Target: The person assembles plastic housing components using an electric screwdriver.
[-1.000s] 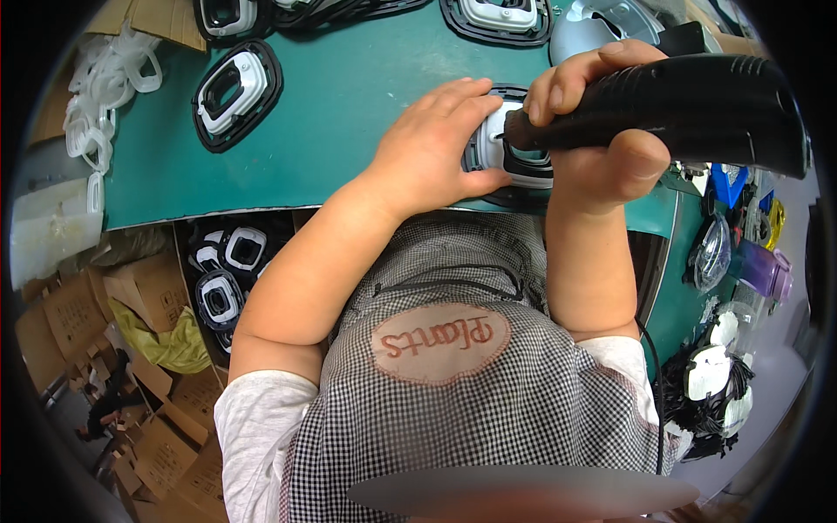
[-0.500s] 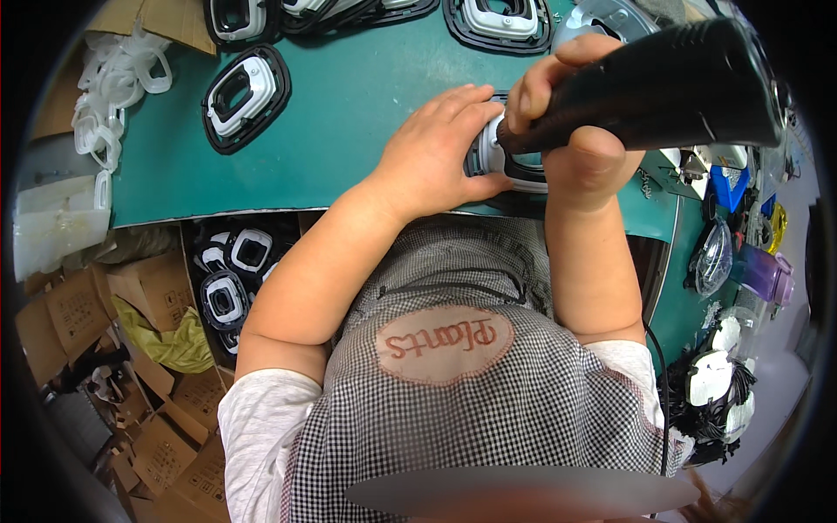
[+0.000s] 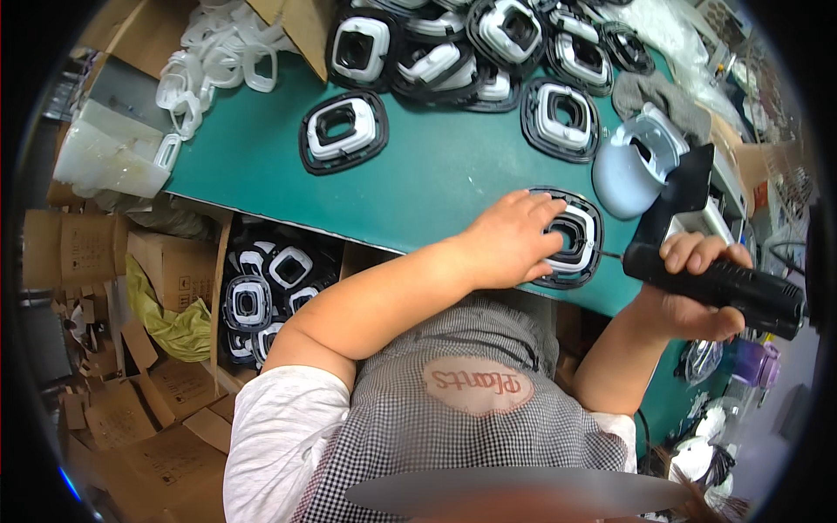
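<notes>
Left hand (image 3: pixel 510 244): your fingers lie spread flat on the black-and-white framed part (image 3: pixel 571 240), pinning it to the green bench (image 3: pixel 436 174), likely to steady it.
Right hand (image 3: pixel 697 292): you have it curled tight round the black power screwdriver (image 3: pixel 719 283), right of the part.
Far side: similar framed parts (image 3: pixel 344 131) lie waiting.
Change: your driver has swung off the part, rightward.

An assembly workshop, probably a small factory line: a green bench (image 3: pixel 436 183) with many identical black-and-white framed parts (image 3: pixel 344 131) across the top of the frame, a crate of more below the bench at lower left (image 3: pixel 261 301), flattened cardboard boxes (image 3: pixel 105 383) on the floor at far left
</notes>
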